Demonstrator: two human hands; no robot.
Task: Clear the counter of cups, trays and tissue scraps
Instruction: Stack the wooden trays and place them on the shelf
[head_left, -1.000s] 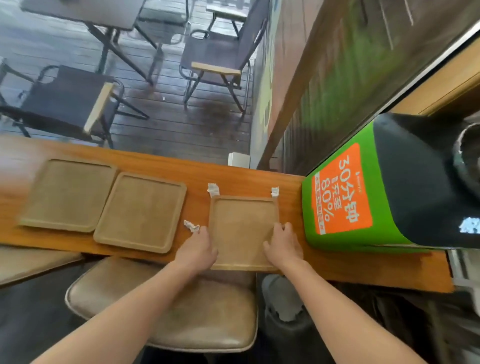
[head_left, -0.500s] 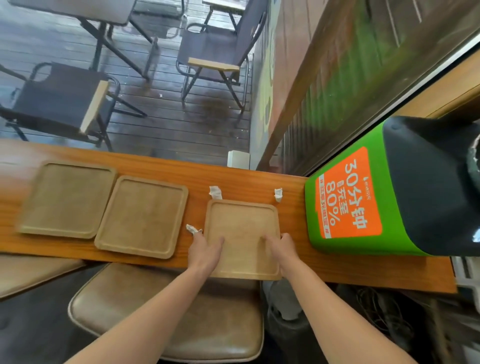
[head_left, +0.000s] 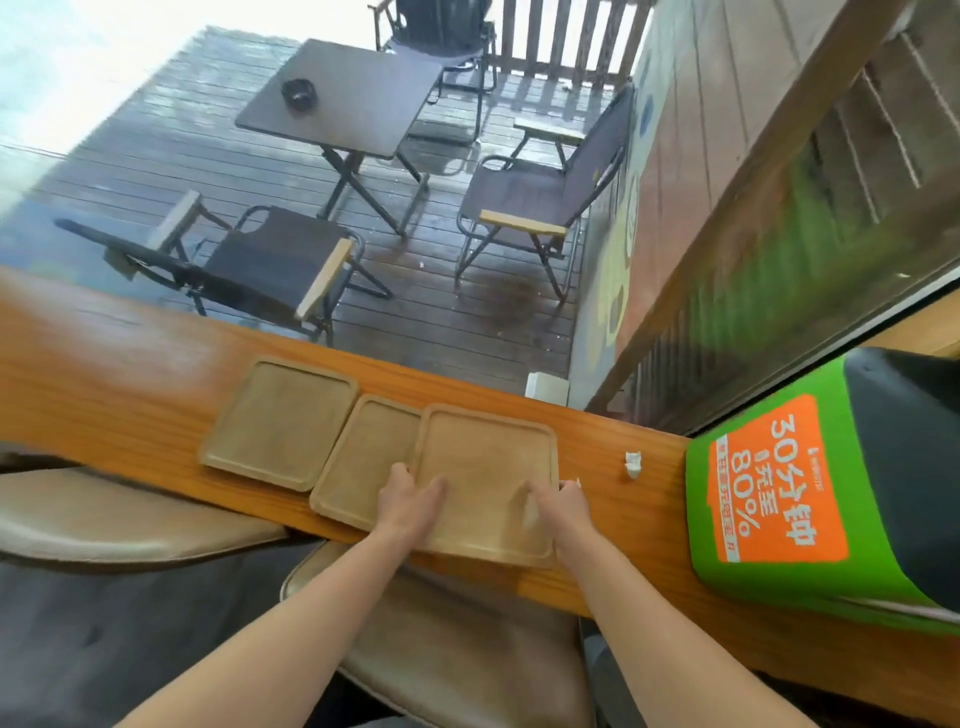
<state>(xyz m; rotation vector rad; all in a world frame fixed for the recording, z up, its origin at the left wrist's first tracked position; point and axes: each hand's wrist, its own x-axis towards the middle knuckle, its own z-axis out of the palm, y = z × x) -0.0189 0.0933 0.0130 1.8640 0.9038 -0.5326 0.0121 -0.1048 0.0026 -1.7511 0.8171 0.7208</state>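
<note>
Three flat wooden trays lie on the long wooden counter. My left hand and my right hand grip the near corners of the right tray, thumbs on its top. That tray is raised and overlaps the right part of the middle tray. The left tray lies flat beside the middle one. A white tissue scrap sits on the counter right of the held tray. Another small scrap shows at my right fingertips.
A large green and black box with an orange label stands on the counter at the right. Brown padded stools sit under the counter's near edge. Beyond the glass are folding chairs and a dark table on a deck.
Both hands have taken hold of the right tray, lifted it and carried it left, so it now overlaps the middle tray. The scraps that flanked it are left behind or hidden.
</note>
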